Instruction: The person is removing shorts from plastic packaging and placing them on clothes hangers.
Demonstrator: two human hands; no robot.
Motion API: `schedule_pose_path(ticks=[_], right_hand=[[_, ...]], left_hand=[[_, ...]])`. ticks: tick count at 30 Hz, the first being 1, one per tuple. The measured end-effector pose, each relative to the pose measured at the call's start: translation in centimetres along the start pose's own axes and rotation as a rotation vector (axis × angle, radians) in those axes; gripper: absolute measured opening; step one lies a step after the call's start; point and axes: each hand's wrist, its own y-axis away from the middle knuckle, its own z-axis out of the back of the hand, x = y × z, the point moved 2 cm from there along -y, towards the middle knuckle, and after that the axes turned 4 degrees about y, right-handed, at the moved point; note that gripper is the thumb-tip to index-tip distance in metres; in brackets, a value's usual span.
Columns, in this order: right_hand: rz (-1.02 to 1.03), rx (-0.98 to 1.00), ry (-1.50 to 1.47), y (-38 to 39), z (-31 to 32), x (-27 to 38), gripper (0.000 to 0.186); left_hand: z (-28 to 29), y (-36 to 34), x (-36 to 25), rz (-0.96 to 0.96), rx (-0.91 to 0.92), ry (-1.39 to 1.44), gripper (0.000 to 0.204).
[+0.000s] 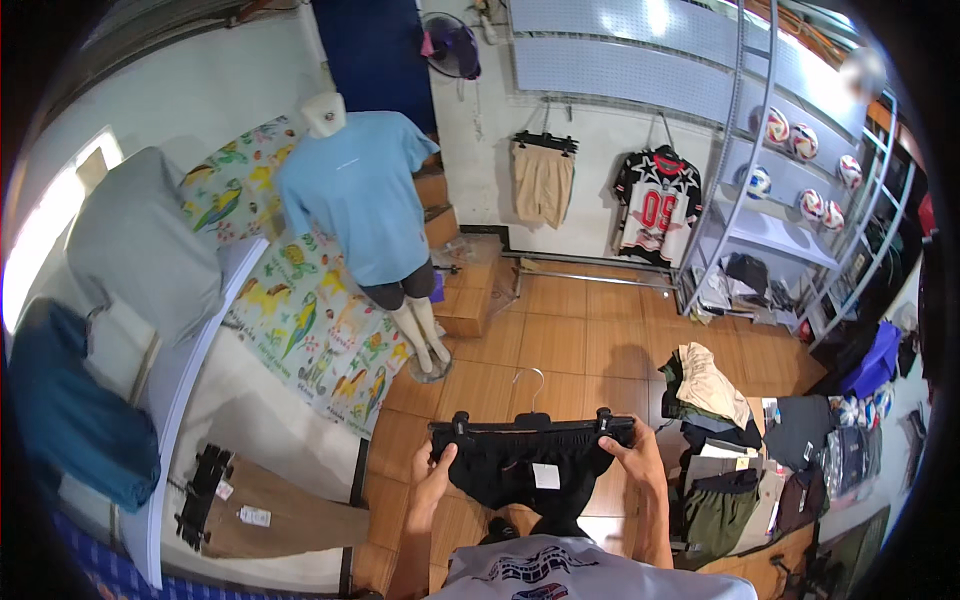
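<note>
Black shorts (510, 484) with an elastic waist hang in front of me from a black clip hanger (528, 421), its metal hook pointing away from me. A white tag (546, 476) shows on the shorts. My left hand (432, 475) grips the left end of the waistband just below one clip, thumb on top. At the other end, my right hand (636, 462) pinches the waistband under the right clip. The lower part of the shorts is hidden by my shirt.
A table at the right bears folded shorts (722, 510) and a beige pair (712, 385). A mannequin in a blue shirt (355, 195) stands ahead left. Brown trousers (285, 505) hang at the lower left. Beige shorts (543, 183), a jersey (658, 208) and a ball rack (770, 235) line the far wall.
</note>
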Motion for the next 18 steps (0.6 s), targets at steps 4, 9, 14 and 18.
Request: schedule_pose_path(ticks=[4, 9, 14, 18], right_hand=[[-0.033, -0.046, -0.044, -3.1, -1.1, 0.6, 0.033], [-0.056, -0.101, -0.141, -9.0, -1.0, -1.7, 0.033], [-0.046, -0.078, -0.092, -18.3, -0.1, -2.9, 0.033], [-0.037, -0.056, -0.173, -26.8, 0.1, -1.9, 0.038]], left_hand=[[-0.6, -6.9, -0.9, 0.031, 0.103, -0.041, 0.023], [-3.3, -14.5, 1.2, 0.047, 0.146, -0.048, 0.023], [-7.1, -22.6, 1.6, 0.006, 0.167, -0.002, 0.022], [-9.9, -29.9, 0.7, -0.009, 0.168, 0.069, 0.021]])
